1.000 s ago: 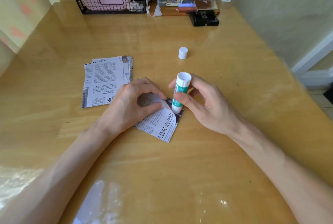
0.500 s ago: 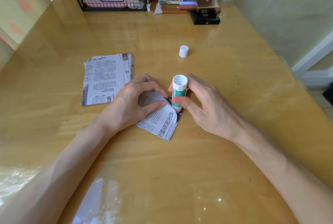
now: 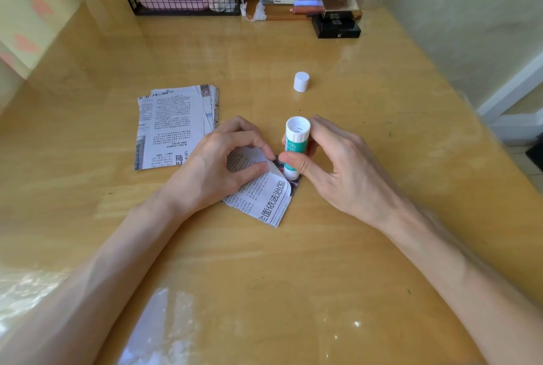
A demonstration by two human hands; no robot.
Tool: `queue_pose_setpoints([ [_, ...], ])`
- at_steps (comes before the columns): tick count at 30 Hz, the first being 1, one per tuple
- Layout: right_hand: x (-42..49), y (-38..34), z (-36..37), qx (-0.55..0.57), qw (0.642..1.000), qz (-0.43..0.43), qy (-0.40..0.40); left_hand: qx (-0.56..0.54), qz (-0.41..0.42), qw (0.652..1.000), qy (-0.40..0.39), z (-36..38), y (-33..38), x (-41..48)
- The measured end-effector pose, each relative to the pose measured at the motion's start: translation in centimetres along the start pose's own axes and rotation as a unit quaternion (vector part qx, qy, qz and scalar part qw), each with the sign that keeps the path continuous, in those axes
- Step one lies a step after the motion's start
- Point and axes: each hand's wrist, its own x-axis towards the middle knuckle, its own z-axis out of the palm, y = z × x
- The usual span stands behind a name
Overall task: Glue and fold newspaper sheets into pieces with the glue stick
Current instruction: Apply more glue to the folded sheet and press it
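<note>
The left hand (image 3: 217,167) lies near the middle of the glossy yellow wooden table (image 3: 293,270), its fingers curled. Its thumb and forefinger pinch a raised flap of the small folded newspaper piece with large black characters (image 3: 266,201), while the rest of the hand rests on that piece. Just to the right, the right hand (image 3: 338,170) grasps the white and green glue stick (image 3: 294,145), thumb on the near side and the other fingers wrapped behind it. The stick stands almost upright, its lower end down on the far right corner of the folded piece, under the lifted flap's edge.

The glue end itself is hidden by the thumb and the paper, so whether it touches the sheet cannot be told. The left hand covers the folded piece's left part. A flat stack of cut newspaper sheets (image 3: 170,126) lies left of the hands, its near right corner under the left hand. The small white round cap (image 3: 301,81) stands apart, farther back.
</note>
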Motion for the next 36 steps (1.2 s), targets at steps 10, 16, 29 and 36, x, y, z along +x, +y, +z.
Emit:
queue_pose_setpoints([
  [10,-0.2,0.5,-0.8,0.004,0.999,0.0,-0.047,0.005,-0.004,1.0,-0.001,0.0,-0.1,0.0],
  [16,-0.3,0.7,-1.2,0.004,0.999,0.0,-0.042,0.005,0.001,1.0,0.002,0.0,-0.2,0.0],
  [29,0.2,0.8,-0.9,0.067,0.995,0.016,0.073,0.008,-0.005,1.0,0.002,0.1,-0.1,0.1],
  [36,0.6,0.5,0.8,0.059,0.998,0.014,0.01,0.005,0.0,1.0,0.012,0.1,-0.2,0.1],
])
